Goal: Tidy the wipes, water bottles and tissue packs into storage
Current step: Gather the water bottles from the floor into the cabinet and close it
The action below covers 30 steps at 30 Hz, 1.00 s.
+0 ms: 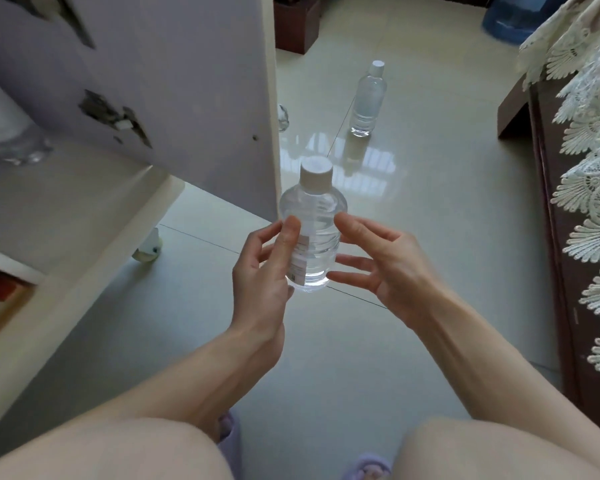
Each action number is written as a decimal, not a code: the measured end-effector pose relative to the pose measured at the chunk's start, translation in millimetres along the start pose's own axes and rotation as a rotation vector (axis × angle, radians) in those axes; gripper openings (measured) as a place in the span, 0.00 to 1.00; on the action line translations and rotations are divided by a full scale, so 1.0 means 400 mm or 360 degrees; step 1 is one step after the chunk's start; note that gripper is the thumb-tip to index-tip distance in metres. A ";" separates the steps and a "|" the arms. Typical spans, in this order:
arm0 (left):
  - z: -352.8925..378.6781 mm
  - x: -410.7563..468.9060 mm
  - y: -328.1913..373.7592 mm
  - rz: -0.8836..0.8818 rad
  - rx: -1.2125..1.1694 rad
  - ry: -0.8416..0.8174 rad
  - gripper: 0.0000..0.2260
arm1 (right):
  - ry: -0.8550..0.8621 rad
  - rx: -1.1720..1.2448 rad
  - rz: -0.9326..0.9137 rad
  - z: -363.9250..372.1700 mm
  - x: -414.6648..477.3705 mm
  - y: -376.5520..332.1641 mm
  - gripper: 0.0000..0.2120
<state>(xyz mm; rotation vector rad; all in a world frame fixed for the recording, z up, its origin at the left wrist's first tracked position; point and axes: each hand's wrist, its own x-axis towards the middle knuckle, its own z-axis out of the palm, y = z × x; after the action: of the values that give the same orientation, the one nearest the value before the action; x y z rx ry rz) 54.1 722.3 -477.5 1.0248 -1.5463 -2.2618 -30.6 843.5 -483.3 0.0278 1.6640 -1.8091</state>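
A: Hands?
B: Left hand (260, 271) pinches the water bottle (312, 233), thumb on the label, fingers curled behind. Right hand (385, 268) is spread and relaxed, fingertips just beside the other flank; contact unclear. Likely steadying.
A: Where is the bottle?
B: Upright, capped, between both hands, lifted off the floor (430, 209), near the edge of the open cabinet door (153, 81).
A: Why there?
B: Probably bound for the shelf (66, 202) on the left, where a blurred bottle (11, 133) stands. A second bottle (368, 98) waits on the floor, well apart.

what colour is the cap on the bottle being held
Off-white: the round cap of the clear plastic water bottle, clearest in the head view.
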 end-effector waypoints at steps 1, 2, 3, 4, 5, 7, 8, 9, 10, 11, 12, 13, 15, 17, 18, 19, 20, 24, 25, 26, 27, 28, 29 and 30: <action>-0.019 -0.003 0.005 0.0000 -0.0009 0.0034 0.22 | -0.0033 -0.0011 0.0014 0.018 0.004 0.002 0.32; -0.037 -0.006 0.012 0.0005 -0.0012 0.0061 0.23 | -0.0069 -0.0017 0.0026 0.036 0.007 0.002 0.32; -0.053 -0.008 0.020 0.0012 -0.0015 0.0082 0.23 | -0.0100 -0.0021 0.0034 0.052 0.011 0.001 0.32; -0.070 -0.009 0.027 0.0022 -0.0016 0.0110 0.24 | -0.0133 -0.0022 0.0042 0.070 0.016 0.000 0.31; -0.087 -0.009 0.035 0.0036 -0.0016 0.0141 0.25 | -0.0167 -0.0022 0.0047 0.090 0.022 -0.001 0.31; -0.120 -0.009 0.053 0.0073 -0.0004 0.0206 0.25 | -0.0232 -0.0030 0.0055 0.132 0.034 -0.006 0.32; -0.135 -0.007 0.063 0.0090 -0.0004 0.0240 0.24 | -0.0261 -0.0037 0.0058 0.154 0.042 -0.008 0.33; -0.149 -0.004 0.071 0.0099 -0.0010 0.0276 0.22 | -0.0286 -0.0041 0.0060 0.175 0.047 -0.012 0.33; -0.163 0.000 0.080 0.0110 -0.0020 0.0312 0.19 | -0.0319 -0.0047 0.0058 0.196 0.053 -0.017 0.33; -0.172 0.003 0.088 0.0118 -0.0029 0.0339 0.16 | -0.0344 -0.0049 0.0049 0.213 0.058 -0.023 0.31; -0.185 0.007 0.095 0.0130 -0.0038 0.0364 0.14 | -0.0374 -0.0055 0.0042 0.232 0.064 -0.029 0.28; -0.195 0.012 0.103 0.0142 -0.0045 0.0389 0.12 | -0.0400 -0.0061 0.0038 0.248 0.069 -0.034 0.25; -0.208 0.021 0.117 0.0159 -0.0060 0.0426 0.12 | -0.0428 -0.0069 0.0027 0.272 0.080 -0.045 0.21; -0.227 0.035 0.133 0.0186 -0.0090 0.0482 0.13 | -0.0475 -0.0108 0.0008 0.303 0.097 -0.054 0.20; -0.232 0.040 0.141 0.0191 -0.0107 0.0503 0.14 | -0.0485 -0.0123 0.0003 0.316 0.104 -0.060 0.20; -0.240 0.048 0.150 0.0208 -0.0122 0.0530 0.15 | -0.0506 -0.0142 -0.0001 0.334 0.114 -0.065 0.20; -0.248 0.056 0.158 0.0228 -0.0137 0.0549 0.16 | -0.0522 -0.0166 0.0001 0.351 0.124 -0.070 0.20; -0.274 0.091 0.184 0.0268 -0.0195 0.0600 0.18 | -0.0550 -0.0219 0.0002 0.415 0.164 -0.084 0.23; -0.283 0.101 0.188 0.0278 -0.0215 0.0609 0.18 | -0.0570 -0.0223 -0.0002 0.431 0.174 -0.084 0.23; -0.295 0.113 0.194 0.0294 -0.0243 0.0616 0.17 | -0.0598 -0.0229 -0.0007 0.451 0.185 -0.087 0.22; -0.301 0.119 0.197 0.0303 -0.0260 0.0615 0.17 | -0.0616 -0.0220 -0.0009 0.460 0.187 -0.089 0.22; -0.309 0.126 0.202 0.0311 -0.0273 0.0621 0.16 | -0.0634 -0.0208 -0.0004 0.475 0.190 -0.091 0.22; -0.321 0.138 0.208 0.0315 -0.0284 0.0633 0.16 | -0.0648 -0.0203 0.0005 0.492 0.199 -0.093 0.22; -0.329 0.148 0.213 0.0311 -0.0303 0.0651 0.15 | -0.0650 -0.0202 0.0013 0.506 0.206 -0.097 0.22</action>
<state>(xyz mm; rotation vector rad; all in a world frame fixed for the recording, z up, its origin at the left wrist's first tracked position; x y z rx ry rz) 79.0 558.3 -454.2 1.1376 -1.1817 -1.8785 -29.8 624.2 -447.9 -0.3657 1.4742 -1.5707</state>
